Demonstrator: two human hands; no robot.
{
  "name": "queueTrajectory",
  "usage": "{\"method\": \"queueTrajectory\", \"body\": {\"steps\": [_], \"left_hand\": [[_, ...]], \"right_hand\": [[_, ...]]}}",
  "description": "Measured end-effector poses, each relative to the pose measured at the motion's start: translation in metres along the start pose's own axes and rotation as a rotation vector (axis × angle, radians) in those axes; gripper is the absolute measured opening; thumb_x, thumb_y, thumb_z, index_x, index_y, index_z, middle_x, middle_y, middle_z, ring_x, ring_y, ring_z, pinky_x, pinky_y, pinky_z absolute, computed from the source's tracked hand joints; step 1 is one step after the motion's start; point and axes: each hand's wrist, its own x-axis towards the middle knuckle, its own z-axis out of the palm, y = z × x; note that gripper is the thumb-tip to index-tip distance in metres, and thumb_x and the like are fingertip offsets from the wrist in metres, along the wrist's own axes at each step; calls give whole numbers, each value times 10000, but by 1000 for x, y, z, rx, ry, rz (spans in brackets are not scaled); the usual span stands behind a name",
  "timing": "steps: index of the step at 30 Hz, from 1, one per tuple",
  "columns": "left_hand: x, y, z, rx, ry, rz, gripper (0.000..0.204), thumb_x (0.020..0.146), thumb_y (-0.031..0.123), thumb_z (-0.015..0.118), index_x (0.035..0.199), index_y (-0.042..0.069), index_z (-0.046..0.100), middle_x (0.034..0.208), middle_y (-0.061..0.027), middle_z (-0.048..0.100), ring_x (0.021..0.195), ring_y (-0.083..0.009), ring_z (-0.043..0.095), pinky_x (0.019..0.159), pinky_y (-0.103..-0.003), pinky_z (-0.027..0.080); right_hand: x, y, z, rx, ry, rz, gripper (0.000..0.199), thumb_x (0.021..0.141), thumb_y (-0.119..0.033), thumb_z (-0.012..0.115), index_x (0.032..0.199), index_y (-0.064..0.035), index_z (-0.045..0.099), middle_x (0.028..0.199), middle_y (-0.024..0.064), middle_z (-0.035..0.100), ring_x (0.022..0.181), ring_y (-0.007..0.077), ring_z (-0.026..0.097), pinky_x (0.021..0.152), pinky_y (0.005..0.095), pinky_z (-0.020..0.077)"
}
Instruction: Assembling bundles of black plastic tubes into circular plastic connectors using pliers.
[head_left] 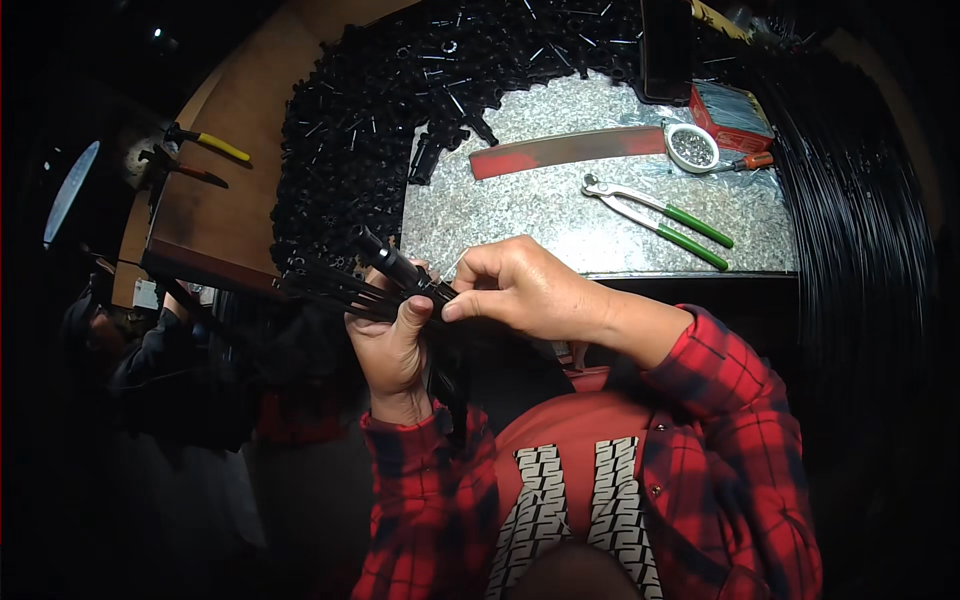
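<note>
In front of my body, my left hand (392, 350) is closed round a black umbrella frame (395, 263), with a thick tubular part pointing up to the left. Several thin black ribs (335, 285) fan out leftward from the same grip. My right hand (515, 295) pinches the frame's near end between thumb and bent forefinger. Whatever small piece lies under those fingertips is hidden. Both hands are just short of the table's near edge. Beyond them, a large heap of black tubular parts (350, 140) covers the table's left and far side.
Green-handled pincers (655, 220) lie on the speckled tabletop (520, 230). Behind them are a worn red bar (565, 152), a white bowl (692, 148) of small metal bits, an orange-handled tool (752, 161) and a red box (730, 118). Long black rods (850, 170) hang at the right. Yellow-handled pliers (215, 145) are at left.
</note>
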Motion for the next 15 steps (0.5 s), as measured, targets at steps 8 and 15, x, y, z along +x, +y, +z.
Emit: {"method": "queueTrajectory", "body": {"steps": [8,15], "left_hand": [[-4,0,5,58,77,15,372,745,128,796,1030,-38,622,922,-56,638,834,-129,591,782,-264,475],[0,2,0,-30,-75,-4,397,752,158,793,1048,-38,616,920,-62,638,823,-130,599,771,-265,483]], "right_hand": [[6,3,-4,43,-43,15,248,765,-215,755,734,-13,613,619,76,599,577,143,559,543,298,437],[9,5,-12,127,-234,151,201,796,-203,746,774,-39,632,684,-29,595,656,42,497,601,223,399]]}}
